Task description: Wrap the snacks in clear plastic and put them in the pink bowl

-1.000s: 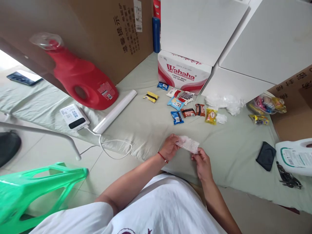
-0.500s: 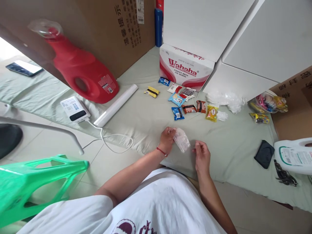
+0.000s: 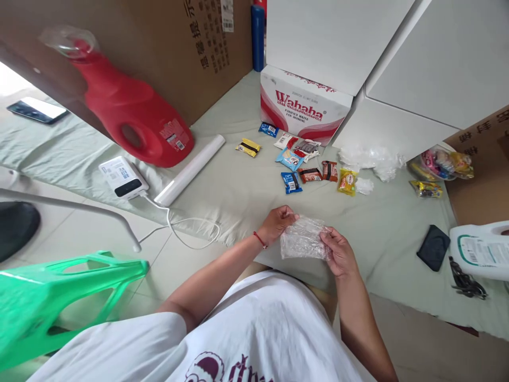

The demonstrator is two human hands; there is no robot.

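Between my hands a crinkled clear plastic bag [image 3: 303, 240] is stretched out over the cloth near my lap. My left hand [image 3: 277, 223] pinches its upper left corner, thumb on top. My right hand [image 3: 338, 251] is closed on its right edge. Beyond the bag lie several small wrapped snacks, among them a blue packet [image 3: 291, 182], brown packets [image 3: 310, 175] and a yellow packet [image 3: 347, 182]. A crumpled bit of clear plastic [image 3: 363, 185] sits beside the yellow one.
A Wahaha carton [image 3: 304, 106] stands behind the snacks, with crumpled plastic bags [image 3: 374, 162] to its right. At left are a red detergent bottle [image 3: 139, 116], a white roll [image 3: 191, 170], a cabled power bank [image 3: 123, 178] and a green stool [image 3: 71, 297]. A white bottle [image 3: 483, 249] lies at right.
My right hand has moved in and taken hold of the plastic bag's right side. The bag, bunched in my left hand before, is now spread wider between both hands.
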